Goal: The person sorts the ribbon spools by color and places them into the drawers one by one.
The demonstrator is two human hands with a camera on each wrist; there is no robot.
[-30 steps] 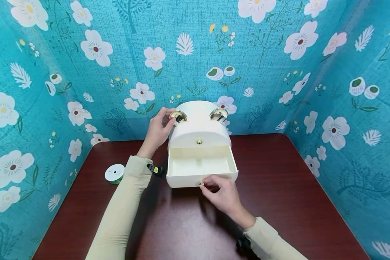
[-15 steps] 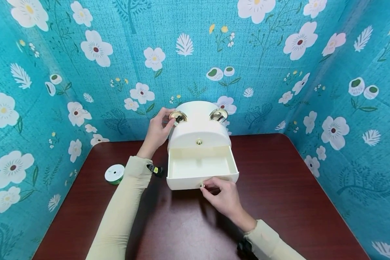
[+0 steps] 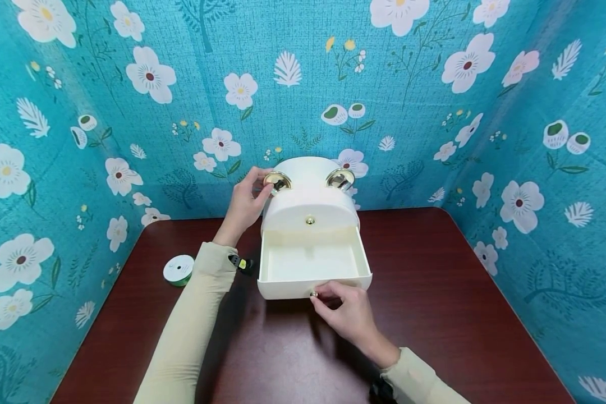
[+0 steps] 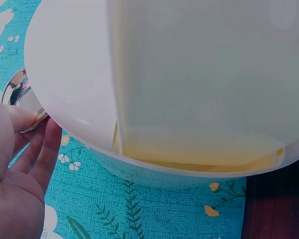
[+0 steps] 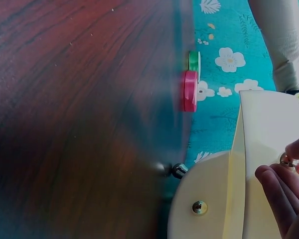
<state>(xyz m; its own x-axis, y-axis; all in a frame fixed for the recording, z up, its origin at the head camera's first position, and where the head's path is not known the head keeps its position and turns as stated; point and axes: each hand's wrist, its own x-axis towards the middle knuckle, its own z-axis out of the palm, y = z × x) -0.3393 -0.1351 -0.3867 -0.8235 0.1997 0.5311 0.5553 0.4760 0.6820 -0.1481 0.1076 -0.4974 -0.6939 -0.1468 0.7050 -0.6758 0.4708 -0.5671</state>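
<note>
A cream drawer box [image 3: 308,196] with a rounded top stands on the table, two shiny gold discs on its upper sides. My left hand [image 3: 246,202] pinches the rim of the left gold disc [image 3: 278,182], thumb in front and fingers behind. The lower drawer [image 3: 310,264] is pulled out toward me, its pale floor visible. Thumb and fingertips of my right hand [image 3: 345,311] pinch the gold knob [image 5: 288,160] on that drawer's front. Above it, the upper drawer sits closed, with its own gold knob [image 3: 310,220].
A white-faced green ribbon spool [image 3: 178,270] lies on the dark red table [image 3: 424,280], beside the left sleeve. The right wrist view also shows a pink spool [image 5: 190,91]. Teal flowered cloth [image 3: 303,84] stands behind and on both sides.
The lower drawer has slid a little farther out toward me, and my right hand has moved back with its knob. My left hand has stayed on the gold disc.
</note>
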